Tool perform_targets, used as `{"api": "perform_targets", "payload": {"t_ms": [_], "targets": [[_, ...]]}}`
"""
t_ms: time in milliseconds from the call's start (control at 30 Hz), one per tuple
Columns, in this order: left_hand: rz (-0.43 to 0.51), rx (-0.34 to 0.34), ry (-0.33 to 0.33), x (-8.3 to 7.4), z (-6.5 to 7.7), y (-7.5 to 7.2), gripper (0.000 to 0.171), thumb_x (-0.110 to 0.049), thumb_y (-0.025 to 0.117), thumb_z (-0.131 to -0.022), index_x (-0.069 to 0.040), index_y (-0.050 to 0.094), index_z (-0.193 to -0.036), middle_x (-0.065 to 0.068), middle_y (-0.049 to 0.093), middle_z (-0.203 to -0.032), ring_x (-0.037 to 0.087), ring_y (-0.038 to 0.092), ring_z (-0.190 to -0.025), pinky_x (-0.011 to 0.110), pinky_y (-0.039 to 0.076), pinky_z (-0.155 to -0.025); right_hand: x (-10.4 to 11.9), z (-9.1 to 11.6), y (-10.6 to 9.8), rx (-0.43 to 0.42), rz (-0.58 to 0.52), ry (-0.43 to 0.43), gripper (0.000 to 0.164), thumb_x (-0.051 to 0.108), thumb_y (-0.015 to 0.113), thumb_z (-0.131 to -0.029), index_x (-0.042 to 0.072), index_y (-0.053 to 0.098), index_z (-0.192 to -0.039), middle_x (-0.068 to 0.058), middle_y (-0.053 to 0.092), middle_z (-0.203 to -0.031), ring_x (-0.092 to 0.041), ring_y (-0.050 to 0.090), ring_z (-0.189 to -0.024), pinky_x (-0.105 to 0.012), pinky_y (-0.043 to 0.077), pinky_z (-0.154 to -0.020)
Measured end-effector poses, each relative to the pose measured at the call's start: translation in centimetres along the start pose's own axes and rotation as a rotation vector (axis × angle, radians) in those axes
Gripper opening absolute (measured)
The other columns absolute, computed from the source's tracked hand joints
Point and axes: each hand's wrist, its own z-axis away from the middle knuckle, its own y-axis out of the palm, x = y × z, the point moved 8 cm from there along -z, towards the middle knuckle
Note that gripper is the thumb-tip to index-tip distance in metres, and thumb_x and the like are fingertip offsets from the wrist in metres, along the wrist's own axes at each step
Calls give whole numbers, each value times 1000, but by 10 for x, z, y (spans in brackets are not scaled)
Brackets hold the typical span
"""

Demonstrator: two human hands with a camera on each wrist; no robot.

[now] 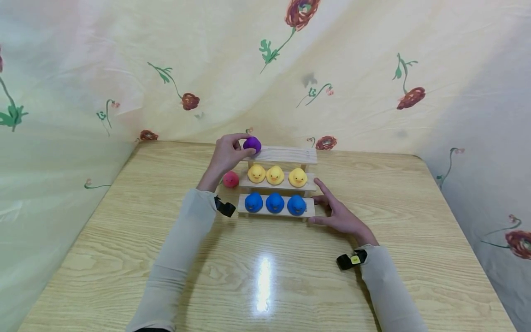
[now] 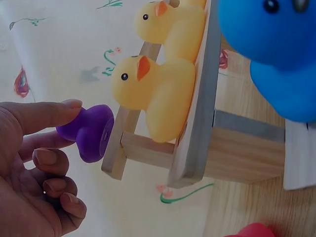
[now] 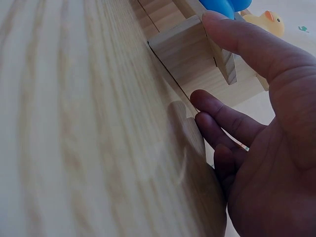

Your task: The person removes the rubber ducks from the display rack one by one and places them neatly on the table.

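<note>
My left hand (image 1: 227,154) pinches a purple rubber duck (image 1: 253,145) between thumb and fingers, at the left end of the top step of a wooden tiered rack (image 1: 286,154). In the left wrist view the purple duck (image 2: 92,133) has its base against that step. Three yellow rubber ducks (image 1: 275,175) stand on the middle step and three blue rubber ducks (image 1: 275,204) on the lowest. My right hand (image 1: 342,216) is at the rack's right end, fingers spread. Its thumb (image 3: 247,37) touches the lowest step's edge.
A pink-red rubber toy (image 1: 230,179) is on the wooden table (image 1: 265,258), just left of the middle step. Behind the table's far edge hangs a pale flowered cloth (image 1: 232,69), which also runs along both sides.
</note>
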Motion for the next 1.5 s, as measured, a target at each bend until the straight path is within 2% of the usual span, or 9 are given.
{"api": "perform_targets", "payload": {"t_ms": [467,767,1033,1300,1500], "targets": [[-9,-25,-8,10,8,-19,42,-19,76,-90,-10,67,-129,-1,46,-67,14,41,-61,23,30,-51,-3,-1,-1,1,8,27,108,22,78,-88,48,0,-157,-25,51,-144,-43,43,-139,-64,23,-116],[-15,-66,16,18,13,-35,39,-18,77,-88,-8,70,-125,-2,45,-65,11,40,-58,22,30,-51,-2,-1,-1,5,9,7,108,20,77,-88,45,0,-159,-25,52,-143,-43,44,-138,-63,24,-116],[-26,-110,35,27,20,-50,35,-16,77,-88,-7,71,-121,-3,44,-64,10,39,-57,22,30,-51,-5,-1,-2,6,11,23,107,23,77,-88,48,0,-158,-24,51,-144,-42,44,-139,-64,23,-117],[-31,-110,-15,43,27,-60,40,-17,76,-89,-6,69,-126,-4,44,-64,7,39,-56,23,31,-51,-7,-2,-2,3,9,25,107,23,78,-88,50,0,-157,-23,52,-143,-41,45,-138,-63,24,-116],[-45,-116,-15,53,31,-65,39,-17,76,-89,-5,69,-125,-6,44,-62,3,37,-53,22,31,-49,-7,-3,-3,4,13,31,107,24,78,-88,50,0,-157,-23,51,-144,-41,44,-138,-64,24,-116]]}}
